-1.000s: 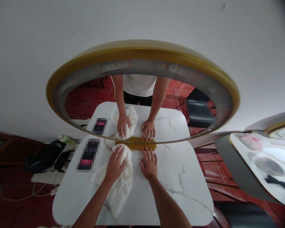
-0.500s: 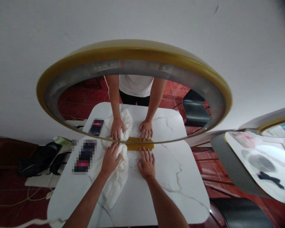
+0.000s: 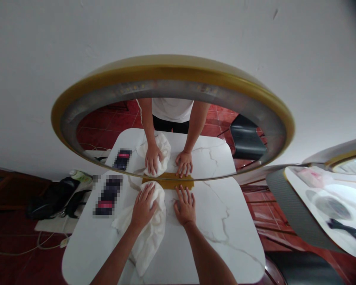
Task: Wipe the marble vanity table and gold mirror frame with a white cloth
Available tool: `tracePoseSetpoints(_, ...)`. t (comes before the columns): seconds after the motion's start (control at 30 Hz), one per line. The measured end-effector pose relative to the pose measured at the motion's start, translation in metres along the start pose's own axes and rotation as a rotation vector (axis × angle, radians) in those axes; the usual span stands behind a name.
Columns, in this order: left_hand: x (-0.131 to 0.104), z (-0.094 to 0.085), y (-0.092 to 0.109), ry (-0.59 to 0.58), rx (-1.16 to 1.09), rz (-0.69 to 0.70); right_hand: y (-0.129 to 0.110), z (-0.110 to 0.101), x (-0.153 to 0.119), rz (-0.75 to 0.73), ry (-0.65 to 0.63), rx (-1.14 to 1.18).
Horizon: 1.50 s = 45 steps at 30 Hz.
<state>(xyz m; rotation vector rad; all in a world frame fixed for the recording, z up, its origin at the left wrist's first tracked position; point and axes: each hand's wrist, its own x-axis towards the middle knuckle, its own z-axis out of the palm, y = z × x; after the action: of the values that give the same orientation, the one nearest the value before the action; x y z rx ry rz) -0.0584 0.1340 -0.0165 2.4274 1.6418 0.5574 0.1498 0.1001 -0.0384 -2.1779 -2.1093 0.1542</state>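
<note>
A crumpled white cloth (image 3: pixel 151 241) lies on the white marble-patterned table (image 3: pixel 231 245). Flat on top of the cloth rests my left hand (image 3: pixel 144 206), its fingers stretched out. My right hand (image 3: pixel 185 206) lies palm down on the bare tabletop, fingers spread, with the fingertips by the gold strip (image 3: pixel 169 184) at the base of the mirror. An oval mirror (image 3: pixel 166 150) with a gold frame stands at the table's far edge and reflects both arms and the cloth.
A blurred-out dark and pink item (image 3: pixel 108 196) lies on the table's left side. Left of the table are a black bag (image 3: pixel 52 198) and cables. On the right stand a black chair (image 3: pixel 302 267) and a second white table (image 3: pixel 353 233) with items on it.
My left hand and the cloth have moved right and toward me, baring more of the gold strip's left end. My right hand stays at about the same spot. The view has shifted slightly.
</note>
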Motion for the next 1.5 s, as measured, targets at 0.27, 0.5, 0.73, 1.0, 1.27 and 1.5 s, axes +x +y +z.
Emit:
tracePoseSetpoints(0.27, 0.020, 0.006, -0.024, 0.046, -0.005, -0.078, 0.000, -0.001, 0.000, -0.004, -0.005, -0.014)
tracePoseSetpoints(0.5, 0.016, 0.007, -0.018, 0.084, -0.052, -0.094, 0.000, 0.002, 0.000, 0.002, -0.004, -0.001)
tracePoseSetpoints(0.73, 0.003, 0.009, 0.001, 0.078, -0.017, -0.099, -0.001, 0.001, 0.000, -0.002, -0.004, -0.018)
tracePoseSetpoints(1.0, 0.004, 0.011, 0.025, 0.069, 0.015, -0.101, -0.002, 0.001, 0.000, -0.003, 0.005, -0.034)
tracePoseSetpoints(1.27, 0.014, 0.022, 0.056, -0.024, -0.034, 0.012, 0.001, 0.003, 0.000, -0.025, -0.011, -0.042)
tracePoseSetpoints(1.5, 0.016, 0.015, 0.047, -0.051, -0.060, 0.044, 0.000, 0.000, 0.000, -0.020, -0.013, -0.041)
